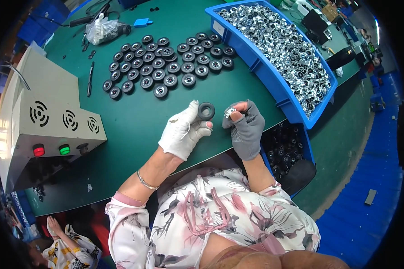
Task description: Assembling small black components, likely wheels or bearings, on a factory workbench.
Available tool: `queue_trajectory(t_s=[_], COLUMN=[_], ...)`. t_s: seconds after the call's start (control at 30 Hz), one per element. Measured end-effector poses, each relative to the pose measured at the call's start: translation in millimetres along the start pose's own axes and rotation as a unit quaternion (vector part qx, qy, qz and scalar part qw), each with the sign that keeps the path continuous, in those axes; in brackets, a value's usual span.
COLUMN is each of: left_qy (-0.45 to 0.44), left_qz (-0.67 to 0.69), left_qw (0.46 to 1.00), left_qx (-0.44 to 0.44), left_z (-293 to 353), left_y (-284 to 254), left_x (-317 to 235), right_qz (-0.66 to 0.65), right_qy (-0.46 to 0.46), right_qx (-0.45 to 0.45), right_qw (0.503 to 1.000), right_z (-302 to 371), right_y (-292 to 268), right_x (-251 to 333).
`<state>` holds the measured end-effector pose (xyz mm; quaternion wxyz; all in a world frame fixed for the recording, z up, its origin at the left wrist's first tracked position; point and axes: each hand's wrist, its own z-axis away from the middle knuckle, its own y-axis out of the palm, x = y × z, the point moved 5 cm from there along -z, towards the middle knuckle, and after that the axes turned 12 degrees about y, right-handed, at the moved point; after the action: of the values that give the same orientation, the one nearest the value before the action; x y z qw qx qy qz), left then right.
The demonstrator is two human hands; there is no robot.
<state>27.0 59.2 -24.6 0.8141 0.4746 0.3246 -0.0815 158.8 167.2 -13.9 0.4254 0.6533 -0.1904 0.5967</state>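
Observation:
Between the fingers of my left hand (182,130), in a white glove, is a small black rubber tire (206,111), its round hole facing up. My right hand (247,130), in a grey glove with bare fingertips, pinches a shiny silver wheel hub (230,112) a short way to the right of the tire. Tire and hub are apart, both held above the green table (134,150). Beyond my hands, several assembled small wheels (160,91), black tires with silver centres, lie in loose rows. One of them seems to rest on top of others.
A blue bin (280,96) full of silver hubs stands at the right. Below it, a second blue bin (310,154) holds black tires. On the left is a beige machine (54,96) with red and green buttons. A pen (90,79) and a plastic bag (102,30) lie farther back.

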Motion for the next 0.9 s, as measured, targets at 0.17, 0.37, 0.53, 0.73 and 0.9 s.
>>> queue_trajectory(t_s=[0.17,0.37,0.53,0.73,0.9], left_qy=[-0.007,-0.005,-0.001,-0.014,-0.022], left_qz=[0.003,0.001,-0.005,0.003,0.012], left_qw=[1.000,1.000,1.000,1.000,1.000], left_qx=[0.000,0.002,0.009,-0.001,-0.008], left_z=[1.0,0.4,-0.7,-0.5,0.9], left_y=[-1.2,-1.2,0.8,0.4,-0.3], left_x=[0.8,2.1,1.4,0.6,0.2], right_qz=[-0.001,0.005,0.008,0.021,0.024], right_qy=[0.004,-0.001,0.000,0.001,0.000], right_qx=[0.001,0.011,0.015,0.016,0.013], right_qw=[1.000,1.000,1.000,1.000,1.000], right_z=[0.9,0.2,-0.8,-0.7,0.0], right_y=[0.3,2.3,3.1,2.9,3.3], right_x=[-0.5,1.8,2.3,1.3,-0.3])
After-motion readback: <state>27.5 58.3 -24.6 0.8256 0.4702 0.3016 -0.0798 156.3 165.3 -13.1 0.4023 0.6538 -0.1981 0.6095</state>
